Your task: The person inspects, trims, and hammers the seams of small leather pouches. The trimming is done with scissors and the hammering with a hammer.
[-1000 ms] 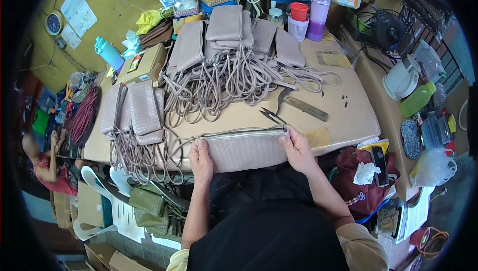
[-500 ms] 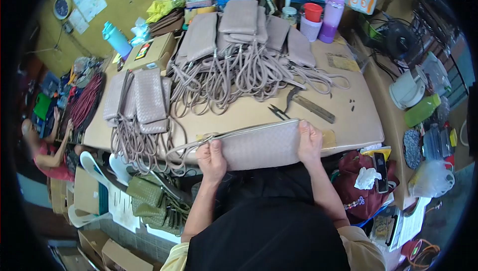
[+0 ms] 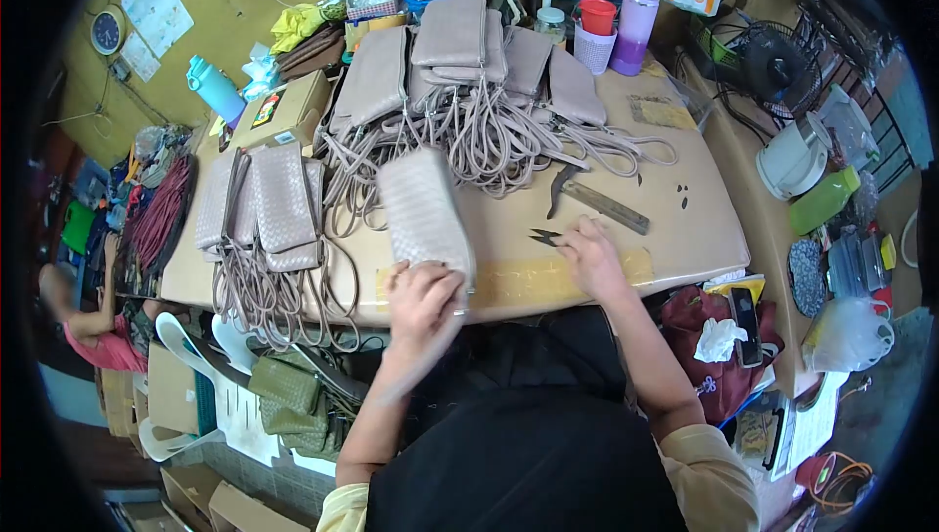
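Note:
My left hand (image 3: 424,302) grips the lower end of a mauve woven pouch (image 3: 421,209), which stands tilted above the table's front edge, its outline slightly blurred. Below that hand hangs a blurred strap. My right hand (image 3: 592,258) is at the pointed black tips of a small tool (image 3: 544,237); its fingers are bent together, and what they hold is hidden. Just behind lies a hammer (image 3: 606,207) with a wooden handle. Mauve pouches (image 3: 450,38) with looped straps are piled at the back, and more woven pouches (image 3: 286,195) lie at the left.
Brown tape (image 3: 509,283) runs along the front of the table (image 3: 699,239). A cardboard box (image 3: 293,107) and bottles stand behind. Green pouches (image 3: 289,385) rest on a white chair at the left. Another person (image 3: 103,336) sits far left. A maroon bag (image 3: 696,356) is at the right.
The pouch was stretched level between both hands; now only my left hand holds it, swung upright. My right hand has let go of it and moved to the small pointed tool.

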### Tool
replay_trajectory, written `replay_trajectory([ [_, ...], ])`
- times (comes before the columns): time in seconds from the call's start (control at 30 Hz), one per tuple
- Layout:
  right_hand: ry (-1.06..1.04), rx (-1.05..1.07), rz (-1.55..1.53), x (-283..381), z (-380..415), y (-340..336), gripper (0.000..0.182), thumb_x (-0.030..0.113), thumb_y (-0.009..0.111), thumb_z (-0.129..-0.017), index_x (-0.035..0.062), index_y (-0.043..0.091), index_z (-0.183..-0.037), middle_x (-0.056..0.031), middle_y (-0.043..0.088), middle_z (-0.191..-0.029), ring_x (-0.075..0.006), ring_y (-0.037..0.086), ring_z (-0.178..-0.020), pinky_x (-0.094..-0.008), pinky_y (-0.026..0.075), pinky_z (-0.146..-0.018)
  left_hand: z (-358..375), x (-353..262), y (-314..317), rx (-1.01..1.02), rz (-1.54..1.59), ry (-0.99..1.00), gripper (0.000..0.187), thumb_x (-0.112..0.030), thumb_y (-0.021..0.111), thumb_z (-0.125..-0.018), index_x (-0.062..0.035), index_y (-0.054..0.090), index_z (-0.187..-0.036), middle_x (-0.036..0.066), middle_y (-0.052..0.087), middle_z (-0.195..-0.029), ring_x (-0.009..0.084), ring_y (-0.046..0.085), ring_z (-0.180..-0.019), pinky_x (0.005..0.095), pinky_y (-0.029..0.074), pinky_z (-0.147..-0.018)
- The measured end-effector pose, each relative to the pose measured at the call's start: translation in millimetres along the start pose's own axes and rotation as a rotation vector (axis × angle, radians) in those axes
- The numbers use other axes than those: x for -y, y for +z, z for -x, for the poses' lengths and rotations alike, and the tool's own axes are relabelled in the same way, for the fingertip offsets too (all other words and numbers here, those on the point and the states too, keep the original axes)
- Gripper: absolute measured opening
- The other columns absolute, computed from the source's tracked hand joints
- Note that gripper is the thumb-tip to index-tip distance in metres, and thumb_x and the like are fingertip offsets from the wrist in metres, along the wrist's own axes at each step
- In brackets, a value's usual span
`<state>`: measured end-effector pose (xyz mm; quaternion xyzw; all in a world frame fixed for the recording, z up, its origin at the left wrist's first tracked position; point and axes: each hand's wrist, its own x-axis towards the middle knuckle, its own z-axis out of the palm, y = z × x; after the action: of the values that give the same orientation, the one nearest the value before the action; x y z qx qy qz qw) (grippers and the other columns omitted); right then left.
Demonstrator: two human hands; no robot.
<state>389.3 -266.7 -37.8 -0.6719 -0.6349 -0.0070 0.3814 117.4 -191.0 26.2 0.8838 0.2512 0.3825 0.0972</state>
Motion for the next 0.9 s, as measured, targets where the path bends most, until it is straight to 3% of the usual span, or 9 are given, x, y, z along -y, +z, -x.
replay_trajectory([
  [0.07,0.023,0.002,0.040,-14.8,11.0,-21.0,0.009,0.005,0.068,-0.075,0.0037,0.063,-0.082,-0.0112,0.055,-0.092,-0.0313,0.054,-0.091,-0.0428,0.043,-0.081,23.5,18.6,33.6,0.218,-0.079,-0.074,0.035,-0.011,0.070,-0.074,-0.0133,0.064,-0.108,0.002,0.061,-0.107,0.0250,0.053,-0.114,0.0549,0.026,-0.104],
  [0.13,0.080,-0.008,0.106,-27.4,20.3,-38.1,0.010,0.005,0.068,-0.074,0.0044,0.062,-0.082,-0.0104,0.054,-0.092,-0.0307,0.054,-0.090,-0.0423,0.043,-0.079,31.1,12.2,39.6,0.217,-0.078,-0.162,0.036,-0.012,0.070,-0.075,-0.0148,0.064,-0.111,0.002,0.061,-0.112,0.0256,0.050,-0.121,0.0585,0.021,-0.106],
  [0.33,0.131,0.083,0.224,-27.3,17.4,-39.7,0.019,0.006,0.069,-0.073,0.0054,0.060,-0.090,-0.0107,0.054,-0.098,-0.0311,0.052,-0.093,-0.0437,0.042,-0.080,37.5,17.3,45.1,0.151,0.041,-0.142,0.028,-0.010,0.069,-0.078,-0.0103,0.067,-0.106,0.002,0.064,-0.109,0.0279,0.053,-0.120,0.0577,0.017,-0.109],
  [0.37,0.129,0.084,0.220,-21.3,15.6,-37.3,0.019,0.006,0.069,-0.073,0.0054,0.060,-0.090,-0.0107,0.054,-0.098,-0.0311,0.052,-0.093,-0.0437,0.042,-0.080,38.9,20.2,43.9,0.089,0.030,-0.086,0.025,-0.005,0.066,-0.079,-0.0056,0.066,-0.104,0.007,0.067,-0.101,0.0286,0.062,-0.104,0.0502,0.034,-0.102],
  [0.47,0.024,-0.061,0.062,29.9,-5.1,-44.3,0.040,0.009,0.074,-0.071,0.0052,0.058,-0.107,-0.0132,0.053,-0.108,-0.0303,0.053,-0.100,-0.0419,0.043,-0.087,33.7,11.2,29.1,-0.150,0.305,-0.226,0.023,0.001,0.063,-0.080,-0.0008,0.064,-0.102,0.013,0.067,-0.094,0.0273,0.065,-0.086,0.0380,0.050,-0.082],
  [0.5,-0.027,-0.061,-0.075,55.6,-11.0,-46.8,0.048,0.011,0.076,-0.070,0.0055,0.057,-0.113,-0.0141,0.052,-0.111,-0.0300,0.053,-0.102,-0.0401,0.043,-0.088,20.3,3.7,15.7,-0.262,0.209,-0.092,0.020,0.005,0.060,-0.079,0.0026,0.063,-0.099,0.016,0.066,-0.089,0.0254,0.064,-0.074,0.0305,0.052,-0.066],
  [0.63,-0.161,0.030,-0.566,144.6,-22.7,-31.0,0.060,0.003,0.081,-0.064,0.0034,0.057,-0.119,-0.0105,0.053,-0.104,-0.0196,0.057,-0.081,-0.0297,0.051,-0.071,-5.6,-27.7,-3.8,-0.404,0.159,-0.037,0.027,0.008,0.063,-0.077,0.0027,0.066,-0.103,0.015,0.064,-0.089,0.0252,0.062,-0.078,0.0312,0.051,-0.069],
  [0.67,-0.272,-0.126,-0.498,145.8,-24.1,-16.8,0.054,0.002,0.080,-0.065,0.0019,0.060,-0.115,-0.0109,0.056,-0.104,-0.0212,0.059,-0.084,-0.0300,0.052,-0.071,-5.2,-30.0,-2.1,-0.386,0.191,-0.035,0.030,0.009,0.064,-0.076,0.0021,0.066,-0.105,0.015,0.064,-0.089,0.0249,0.061,-0.079,0.0310,0.051,-0.069],
  [0.9,-0.211,-0.139,-0.615,132.0,-22.0,-5.8,0.034,-0.002,0.068,-0.078,-0.0004,0.062,-0.111,-0.0144,0.062,-0.102,-0.0259,0.063,-0.086,-0.0320,0.052,-0.073,5.8,-25.4,11.5,-0.325,0.247,-0.096,0.043,0.012,0.068,-0.072,-0.0007,0.066,-0.113,0.013,0.062,-0.091,0.0220,0.061,-0.078,0.0289,0.050,-0.068],
])
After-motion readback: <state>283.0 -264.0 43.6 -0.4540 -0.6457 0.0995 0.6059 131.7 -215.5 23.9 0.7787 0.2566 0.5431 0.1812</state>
